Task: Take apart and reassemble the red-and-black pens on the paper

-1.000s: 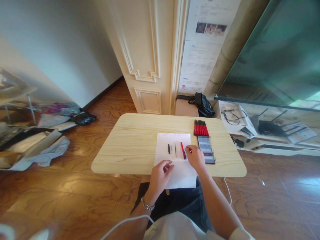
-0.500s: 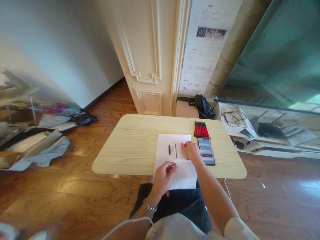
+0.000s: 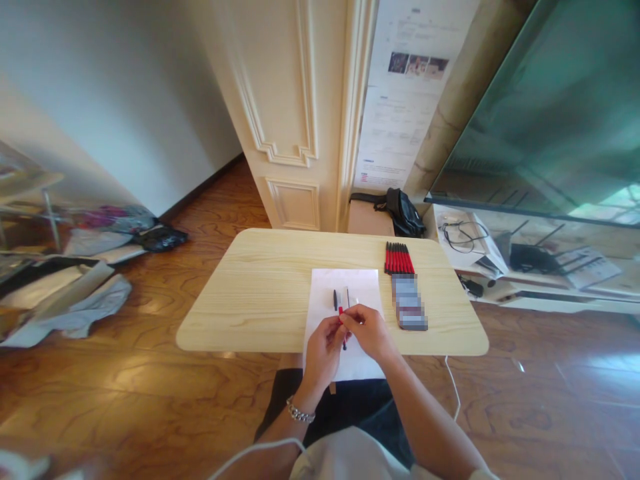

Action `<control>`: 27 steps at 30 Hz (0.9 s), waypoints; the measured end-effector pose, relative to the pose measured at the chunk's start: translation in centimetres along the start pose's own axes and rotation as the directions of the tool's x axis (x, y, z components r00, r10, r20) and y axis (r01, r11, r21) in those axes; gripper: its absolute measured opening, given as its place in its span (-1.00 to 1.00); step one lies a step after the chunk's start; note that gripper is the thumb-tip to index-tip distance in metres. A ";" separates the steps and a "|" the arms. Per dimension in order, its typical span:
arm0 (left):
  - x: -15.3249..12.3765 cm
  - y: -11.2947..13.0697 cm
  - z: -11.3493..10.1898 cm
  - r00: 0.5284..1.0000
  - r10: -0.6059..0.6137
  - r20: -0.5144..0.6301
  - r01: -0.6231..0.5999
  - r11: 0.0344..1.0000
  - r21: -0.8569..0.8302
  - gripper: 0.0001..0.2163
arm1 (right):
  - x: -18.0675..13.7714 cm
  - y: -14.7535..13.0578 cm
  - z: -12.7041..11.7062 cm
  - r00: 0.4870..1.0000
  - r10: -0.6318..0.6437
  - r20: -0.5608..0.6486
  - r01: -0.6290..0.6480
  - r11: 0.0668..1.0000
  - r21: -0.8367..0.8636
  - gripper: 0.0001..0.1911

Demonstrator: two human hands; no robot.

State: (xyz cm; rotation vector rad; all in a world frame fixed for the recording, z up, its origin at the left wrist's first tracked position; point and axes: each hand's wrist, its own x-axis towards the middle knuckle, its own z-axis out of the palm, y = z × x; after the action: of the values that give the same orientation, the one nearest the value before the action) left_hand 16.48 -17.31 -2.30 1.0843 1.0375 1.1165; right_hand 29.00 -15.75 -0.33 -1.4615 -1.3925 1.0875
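Observation:
Both hands meet over a white sheet of paper [image 3: 350, 283] on a light wooden table [image 3: 260, 293]. My right hand [image 3: 367, 330] pinches a red pen barrel [image 3: 342, 319] and my left hand [image 3: 323, 347] closes on the same piece from the left. On the paper just beyond the fingers lie a short black pen part [image 3: 335, 299] and a thin refill [image 3: 347, 297]. A row of several red and black pens [image 3: 399, 258] lies at the table's far right, with a phone [image 3: 410, 303] in front of it.
A cream panelled pillar [image 3: 300, 113] stands behind the table. A black bag [image 3: 403, 210] lies on the floor beside it. A low shelf with cables [image 3: 505, 257] is at the right. Clothes and bags [image 3: 75, 280] lie on the wooden floor at the left.
My right hand picked the red pen barrel off the paper and brought it toward me. My left hand rose from the paper's edge and closed on it too.

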 end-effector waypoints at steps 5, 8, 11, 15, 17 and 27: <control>-0.2 -0.7 -0.7 0.998 -0.048 -0.034 0.047 0.999 -0.021 -0.70 | 2.3 1.2 -2.3 0.990 -0.050 -0.130 0.011 0.960 -0.281 -0.76; -0.2 -1.0 -1.0 0.998 -0.037 -0.055 0.037 0.999 -0.007 -0.71 | 4.0 2.3 -3.4 0.983 -0.048 -0.176 -0.044 0.874 -0.484 -0.79; -0.1 -1.1 -1.2 0.998 -0.020 -0.055 0.022 0.999 0.035 -0.72 | 4.7 3.3 -3.4 0.992 -0.024 -0.125 -0.052 0.819 -0.571 -0.80; -0.1 -1.2 -1.3 0.999 -0.022 -0.038 0.025 0.998 0.065 -0.71 | 4.7 3.7 -2.3 0.993 -0.008 -0.119 -0.070 0.770 -0.634 -0.82; -0.2 -1.2 -1.3 0.999 -0.027 -0.029 0.029 0.998 0.060 -0.70 | 4.6 3.6 -1.9 0.990 -0.001 -0.141 -0.092 0.753 -0.651 -0.84; -0.5 0.0 -1.2 0.999 0.013 -0.030 -0.007 0.976 0.216 -0.67 | 2.8 1.1 -1.7 0.997 -0.044 -0.067 0.052 0.992 0.115 -0.74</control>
State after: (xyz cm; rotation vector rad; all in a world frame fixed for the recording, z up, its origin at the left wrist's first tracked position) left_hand 15.22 -17.69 -2.43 1.2487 1.2002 1.0481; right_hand 30.93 -12.96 -1.00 -1.3607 -1.2913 1.0639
